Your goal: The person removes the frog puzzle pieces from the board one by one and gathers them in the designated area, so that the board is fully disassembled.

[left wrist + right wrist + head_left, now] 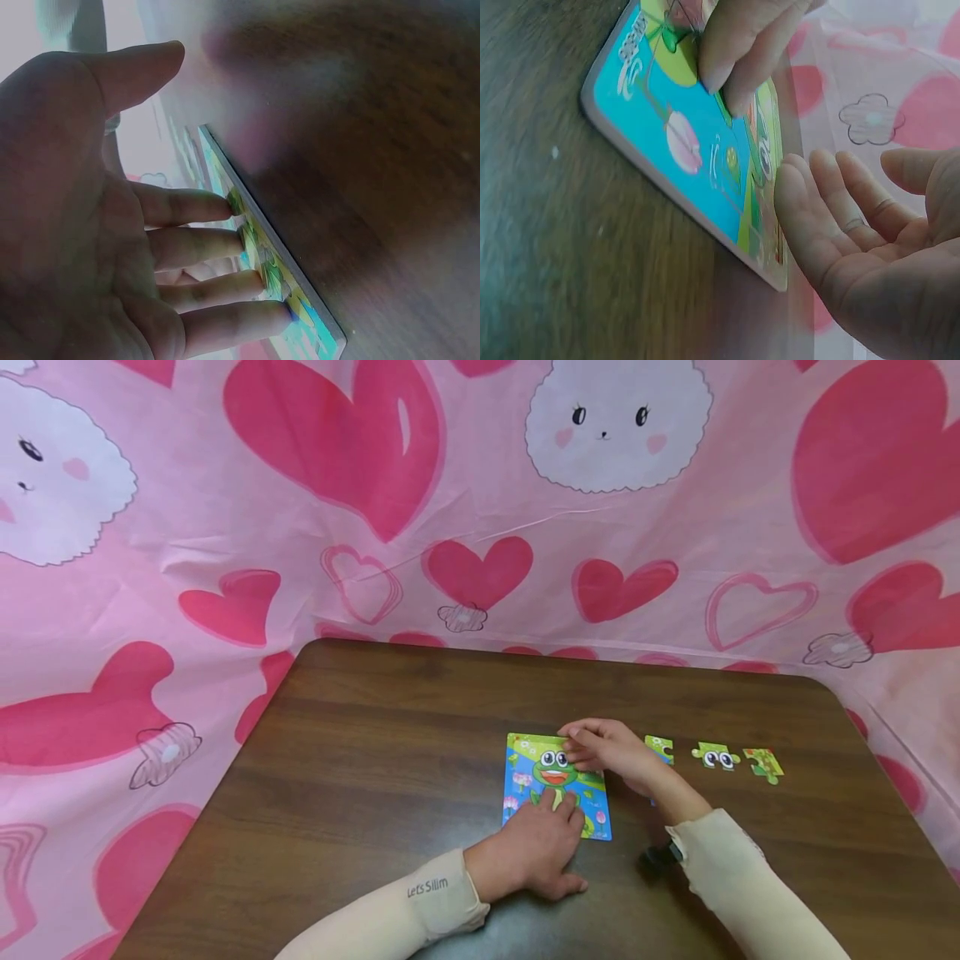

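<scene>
A square frog puzzle (555, 774) lies on the brown table, its blue and green picture facing up. My left hand (542, 842) rests its fingertips on the lower part of the frog, and the thumb stands out to the side; in the left wrist view the outstretched fingers (199, 247) touch the board near its edge. At the puzzle's upper right corner is my right hand (611, 752). Seen from the right wrist, its fingers (832, 195) are loosely bent beside the board's edge, with nothing visible in them. Part of the puzzle's right side is hidden by this hand.
Right of the puzzle lie loose pieces: one with frog eyes (717, 757), a green and red corner piece (765, 764), and a green piece (660, 746) partly hidden by my right wrist. A pink heart-patterned cloth (480, 510) hangs behind the table (360, 777).
</scene>
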### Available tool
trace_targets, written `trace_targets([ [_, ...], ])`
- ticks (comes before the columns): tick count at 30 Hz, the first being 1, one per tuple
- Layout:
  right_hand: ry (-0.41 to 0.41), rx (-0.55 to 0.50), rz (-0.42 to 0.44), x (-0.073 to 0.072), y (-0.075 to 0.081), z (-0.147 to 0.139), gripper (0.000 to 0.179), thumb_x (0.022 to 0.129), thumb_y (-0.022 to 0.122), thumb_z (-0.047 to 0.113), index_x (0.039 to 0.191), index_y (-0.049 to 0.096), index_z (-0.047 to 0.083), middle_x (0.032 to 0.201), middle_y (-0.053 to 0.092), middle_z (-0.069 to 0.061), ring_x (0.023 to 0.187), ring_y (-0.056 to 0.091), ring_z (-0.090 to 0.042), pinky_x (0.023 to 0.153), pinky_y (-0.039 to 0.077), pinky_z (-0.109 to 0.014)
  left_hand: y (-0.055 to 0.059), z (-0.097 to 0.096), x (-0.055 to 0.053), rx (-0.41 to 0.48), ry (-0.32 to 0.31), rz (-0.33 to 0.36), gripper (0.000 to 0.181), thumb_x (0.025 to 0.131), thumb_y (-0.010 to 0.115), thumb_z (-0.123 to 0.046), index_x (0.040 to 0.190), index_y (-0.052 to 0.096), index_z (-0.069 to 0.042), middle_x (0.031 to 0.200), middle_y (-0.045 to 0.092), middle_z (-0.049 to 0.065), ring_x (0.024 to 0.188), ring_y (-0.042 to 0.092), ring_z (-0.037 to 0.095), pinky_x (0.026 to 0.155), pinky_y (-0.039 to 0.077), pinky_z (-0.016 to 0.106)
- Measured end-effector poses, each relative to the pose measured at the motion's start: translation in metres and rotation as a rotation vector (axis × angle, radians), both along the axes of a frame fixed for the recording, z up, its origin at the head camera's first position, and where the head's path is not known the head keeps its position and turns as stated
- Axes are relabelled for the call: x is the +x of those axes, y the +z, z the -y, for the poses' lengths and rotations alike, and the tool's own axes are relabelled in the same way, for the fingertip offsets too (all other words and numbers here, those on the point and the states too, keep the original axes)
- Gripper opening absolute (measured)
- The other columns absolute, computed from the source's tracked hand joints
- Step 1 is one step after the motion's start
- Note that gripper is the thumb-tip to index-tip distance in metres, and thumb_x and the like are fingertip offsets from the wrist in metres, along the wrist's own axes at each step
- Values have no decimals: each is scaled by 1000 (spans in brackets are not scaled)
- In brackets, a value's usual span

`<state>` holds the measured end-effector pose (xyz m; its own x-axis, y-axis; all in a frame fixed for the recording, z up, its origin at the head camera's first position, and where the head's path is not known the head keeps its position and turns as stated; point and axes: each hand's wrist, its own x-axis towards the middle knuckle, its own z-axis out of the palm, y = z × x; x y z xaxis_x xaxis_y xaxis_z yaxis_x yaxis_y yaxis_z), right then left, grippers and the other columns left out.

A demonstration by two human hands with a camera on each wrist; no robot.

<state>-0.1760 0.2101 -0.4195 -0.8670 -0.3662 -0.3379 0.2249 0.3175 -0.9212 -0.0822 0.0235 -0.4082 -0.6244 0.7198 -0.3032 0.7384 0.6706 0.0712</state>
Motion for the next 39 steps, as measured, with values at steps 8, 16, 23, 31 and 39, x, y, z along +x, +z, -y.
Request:
trace_targets([
  [8,21,42,-26,-4,-1,13,43,108,50,26,134,57,-6,120,68,-25,101,71,-26,91,59,-37,-1,2,-2,13,-15,24,87,89,58,-72,151,45,-12,159,42,6,138,45,28,97,53,36],
  [16,30,72,-9,-4,-2,21,41,107,51,28,134,60,-1,122,69,-20,105,70,-25,94,57,-39,0,4,-4,28,-20,64,87,90,57,-70,153,43,-12,161,40,7,141,43,28,100,52,36],
  [23,30,81,-16,-4,-1,25,40,107,51,27,134,60,-2,125,68,-23,109,70,-30,95,57,-42,-2,4,-3,25,-13,52,88,89,57,-72,153,43,-12,161,39,6,141,42,28,101,51,36],
  [31,26,102,-20,-3,-1,27,38,108,50,25,133,60,-1,128,67,-23,111,69,-30,97,56,-43,-3,3,1,25,17,48,90,88,59,-72,153,42,-12,162,38,6,144,37,25,103,49,39],
  [39,41,127,-44,-2,0,29,37,106,53,25,133,62,1,127,68,-20,114,66,-29,100,53,-44,-1,2,1,21,22,51,91,87,59,-73,153,42,-12,162,38,5,144,36,25,101,50,39],
])
